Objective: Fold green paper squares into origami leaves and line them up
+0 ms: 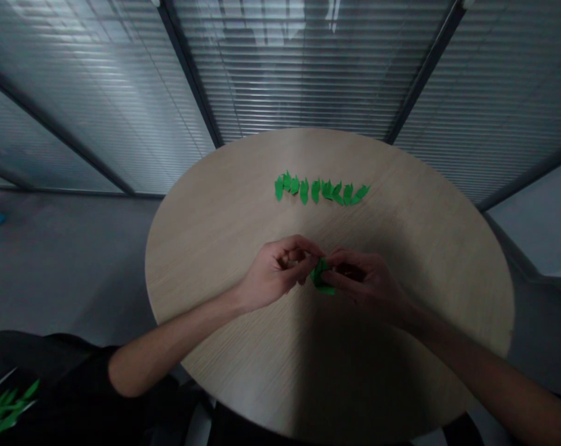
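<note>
Green paper [317, 277] seems folded above the table [206, 248] beside blinds [303, 80].

Thin green piece [321, 277], paper-like, folded, crumpled-looking; just below center of the frame, clear of the tabletop or touching it, cannot tell; pinched between fingertips of left hand [275, 272] at top left and right hand [371, 279] at right, partly hidden by both; dark crease near the top, brighter flap angled out at lower right; exact shape unclear

Above center of the frame: row of small green leaf-like pieces [316, 191], flat on the tabletop, mostly upright, some touching, rightmost tilted toward upper right
</note>
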The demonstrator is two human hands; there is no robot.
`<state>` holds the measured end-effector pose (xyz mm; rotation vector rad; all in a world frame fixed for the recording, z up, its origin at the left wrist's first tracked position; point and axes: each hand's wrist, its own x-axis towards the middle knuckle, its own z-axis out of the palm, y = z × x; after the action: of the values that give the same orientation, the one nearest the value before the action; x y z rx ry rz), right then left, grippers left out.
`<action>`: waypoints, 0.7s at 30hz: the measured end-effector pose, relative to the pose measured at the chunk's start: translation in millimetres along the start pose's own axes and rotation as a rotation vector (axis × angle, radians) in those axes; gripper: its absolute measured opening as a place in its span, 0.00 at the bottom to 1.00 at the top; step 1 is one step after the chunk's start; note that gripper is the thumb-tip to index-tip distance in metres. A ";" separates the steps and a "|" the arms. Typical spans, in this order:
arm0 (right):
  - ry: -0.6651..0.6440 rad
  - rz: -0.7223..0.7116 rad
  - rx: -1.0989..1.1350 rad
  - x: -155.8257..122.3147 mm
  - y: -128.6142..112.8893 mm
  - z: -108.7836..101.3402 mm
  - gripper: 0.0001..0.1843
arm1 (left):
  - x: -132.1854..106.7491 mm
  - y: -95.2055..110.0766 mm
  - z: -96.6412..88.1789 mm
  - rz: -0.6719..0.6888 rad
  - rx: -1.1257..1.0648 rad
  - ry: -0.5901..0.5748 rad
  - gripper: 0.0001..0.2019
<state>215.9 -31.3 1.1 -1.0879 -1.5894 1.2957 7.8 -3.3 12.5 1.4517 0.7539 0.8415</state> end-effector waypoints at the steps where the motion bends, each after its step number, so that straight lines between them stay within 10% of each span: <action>1: 0.002 0.003 0.002 0.0 0.0 -0.1 0.14 | -0.1 -0.1 0.3 0.004 0.006 0.008 0.08; 21: 0.024 -0.051 -0.059 0.2 -2.3 1.2 0.09 | -5.0 -5.2 -2.8 0.160 0.301 0.045 0.04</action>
<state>214.5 -31.7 3.2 -1.0882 -1.6362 1.2043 2.9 -5.8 7.1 1.7846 0.8330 0.9133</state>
